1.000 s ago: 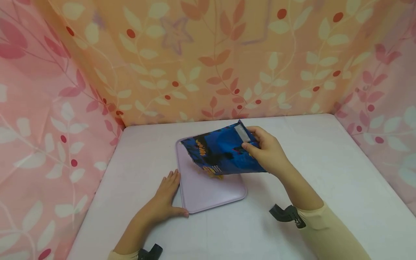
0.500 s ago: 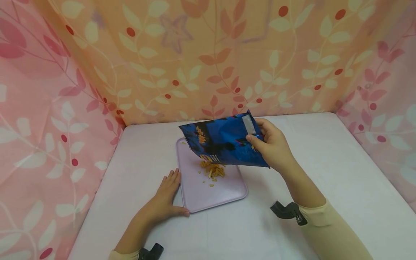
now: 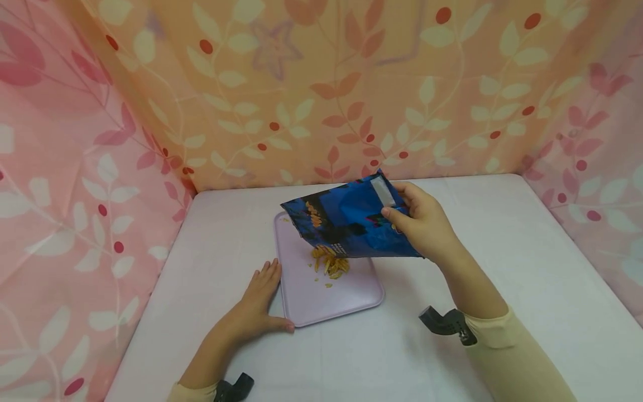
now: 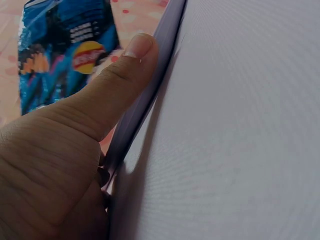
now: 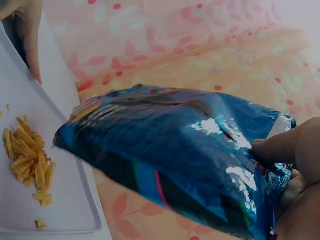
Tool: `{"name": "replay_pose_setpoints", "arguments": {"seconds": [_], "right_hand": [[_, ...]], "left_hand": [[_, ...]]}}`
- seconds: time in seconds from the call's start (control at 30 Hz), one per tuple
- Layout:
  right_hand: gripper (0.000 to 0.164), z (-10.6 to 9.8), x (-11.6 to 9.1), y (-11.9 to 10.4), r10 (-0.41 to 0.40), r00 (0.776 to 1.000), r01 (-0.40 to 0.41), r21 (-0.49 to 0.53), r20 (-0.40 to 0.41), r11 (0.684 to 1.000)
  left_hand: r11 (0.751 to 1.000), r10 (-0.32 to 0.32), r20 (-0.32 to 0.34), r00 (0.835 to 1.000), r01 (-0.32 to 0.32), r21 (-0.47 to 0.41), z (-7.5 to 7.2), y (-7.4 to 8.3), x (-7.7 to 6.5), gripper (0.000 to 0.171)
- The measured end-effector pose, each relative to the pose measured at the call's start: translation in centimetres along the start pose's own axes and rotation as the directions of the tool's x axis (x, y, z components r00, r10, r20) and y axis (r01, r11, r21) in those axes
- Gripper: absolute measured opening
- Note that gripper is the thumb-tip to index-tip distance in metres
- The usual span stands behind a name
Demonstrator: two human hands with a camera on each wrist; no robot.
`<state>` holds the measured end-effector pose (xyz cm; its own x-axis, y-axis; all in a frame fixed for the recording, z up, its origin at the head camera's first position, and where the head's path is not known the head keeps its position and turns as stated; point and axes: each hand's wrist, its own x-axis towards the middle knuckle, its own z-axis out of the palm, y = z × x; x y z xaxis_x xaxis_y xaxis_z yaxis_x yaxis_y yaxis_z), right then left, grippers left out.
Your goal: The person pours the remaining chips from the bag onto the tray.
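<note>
Right hand (image 3: pixel 423 222) pinches a blue bag (image 3: pixel 351 220), hiding the far-right corner of the lilac tray (image 3: pixel 326 306) below. Left hand (image 3: pixel 256 304)'s spread wide at its left edge. Yellow sticks (image 3: pixel 335 268), partly covered, leave decent room toward the near edge.

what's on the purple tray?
A small heap of yellow stick-shaped pieces, with loose bits around it. In the head view the blue bag, held above by the right hand, covers the far right of the tray; anything there is hidden.
</note>
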<state>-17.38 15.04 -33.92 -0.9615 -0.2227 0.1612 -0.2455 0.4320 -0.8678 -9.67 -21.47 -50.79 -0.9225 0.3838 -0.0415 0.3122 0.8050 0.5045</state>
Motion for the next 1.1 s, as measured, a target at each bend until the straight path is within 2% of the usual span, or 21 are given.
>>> {"name": "replay_pose_setpoints", "arguments": {"seconds": [0.07,0.3,0.47,0.8,0.9,1.1], "right_hand": [[0.042,0.0,0.0,-0.2,-0.006,1.000,0.006,0.028,-0.001,1.000],[0.039,0.9,0.3,-0.5,-0.044,0.999,0.046,-0.087,0.015,0.995],[0.039,1.6,0.4,-0.9,-0.078,0.996,0.082,-0.099,0.045,0.992],[0.042,1.1,0.3,-1.4,-0.024,1.000,0.025,-0.051,0.005,0.998],[0.041,0.8,0.2,-1.3,-0.025,0.999,0.025,-0.028,-0.020,0.999],[0.041,0.9,0.3,-1.3,-0.056,0.998,0.056,0.025,-0.016,0.998]], "left_hand": [[1.000,0.001,-0.003,1.000,-0.001,0.004,0.0,0.0,0.1,0.137],[1.000,-0.008,0.005,1.000,0.008,-0.001,-0.1,-0.1,0.0,0.137],[1.000,0.003,0.008,1.000,-0.002,-0.009,-0.2,-0.1,-0.1,0.136],[1.000,-0.019,0.032,0.999,0.019,0.006,0.0,-0.2,0.2,0.136],[1.000,-0.019,0.038,0.999,0.019,0.012,0.0,-0.2,0.2,0.136],[1.000,-0.021,0.036,0.999,0.021,0.011,0.0,-0.4,0.2,0.137]]}}
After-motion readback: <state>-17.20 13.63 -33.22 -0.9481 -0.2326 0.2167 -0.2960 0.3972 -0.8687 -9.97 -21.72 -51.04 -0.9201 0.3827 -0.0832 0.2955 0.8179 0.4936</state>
